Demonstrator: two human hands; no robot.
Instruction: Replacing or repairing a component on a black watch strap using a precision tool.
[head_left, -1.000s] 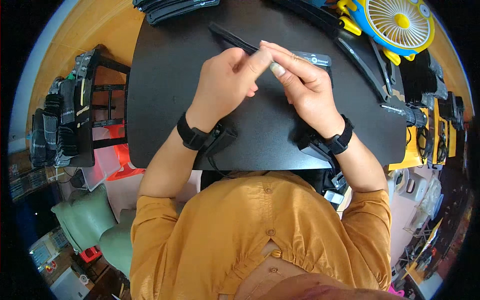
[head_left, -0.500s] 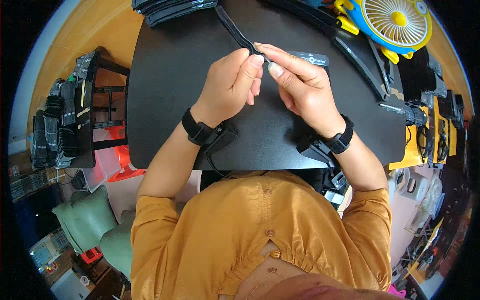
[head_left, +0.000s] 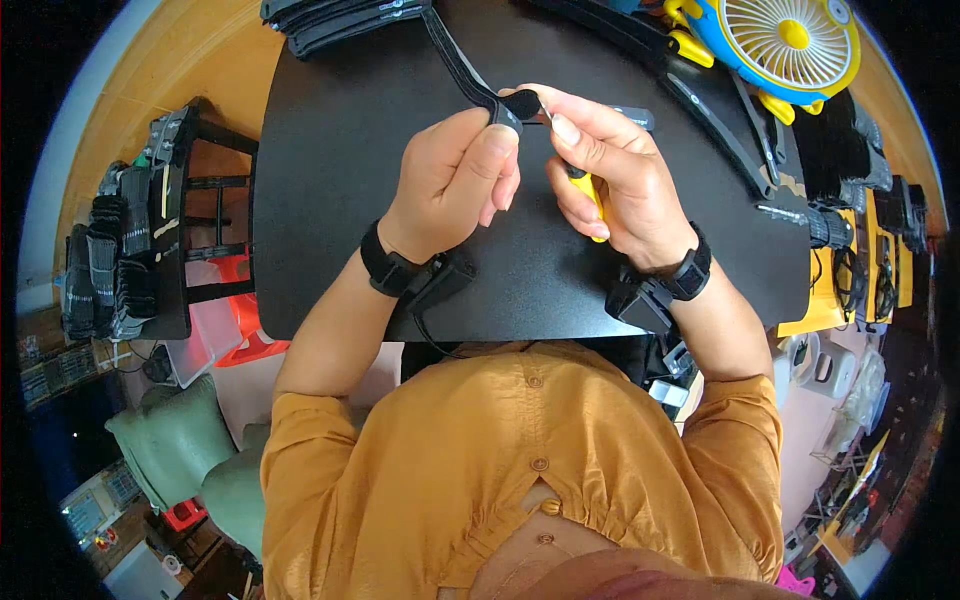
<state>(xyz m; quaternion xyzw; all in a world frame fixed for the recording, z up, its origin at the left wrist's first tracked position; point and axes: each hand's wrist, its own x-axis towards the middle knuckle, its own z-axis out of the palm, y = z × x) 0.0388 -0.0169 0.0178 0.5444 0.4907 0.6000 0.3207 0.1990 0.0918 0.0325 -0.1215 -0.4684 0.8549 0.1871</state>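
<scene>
A long black fabric strap (head_left: pixel 457 62), like a hook-and-loop strap, runs from the far side of the table down to my left hand (head_left: pixel 452 175). My left thumb and fingers pinch it near its end, and a rounded black tip (head_left: pixel 521 102) sticks out toward the right. Closed around a small tool with a yellow handle (head_left: pixel 588 200) is my right hand (head_left: pixel 615 175). The tool's thin metal end points up by the strap's tip; its exact kind is too small to tell. A dark strap with a grey label (head_left: pixel 634 117) lies behind my right hand.
A stack of black straps (head_left: pixel 345 22) sits at the far left of the black table (head_left: pixel 340 200). Loose black straps (head_left: pixel 715 130) and a yellow-blue fan (head_left: pixel 790 40) are at the far right. More straps (head_left: pixel 120 250) pile up on the left side stand.
My hands have drawn slightly apart. The strap's rounded tip now shows between them, and my right hand has turned so that the yellow handle is visible.
</scene>
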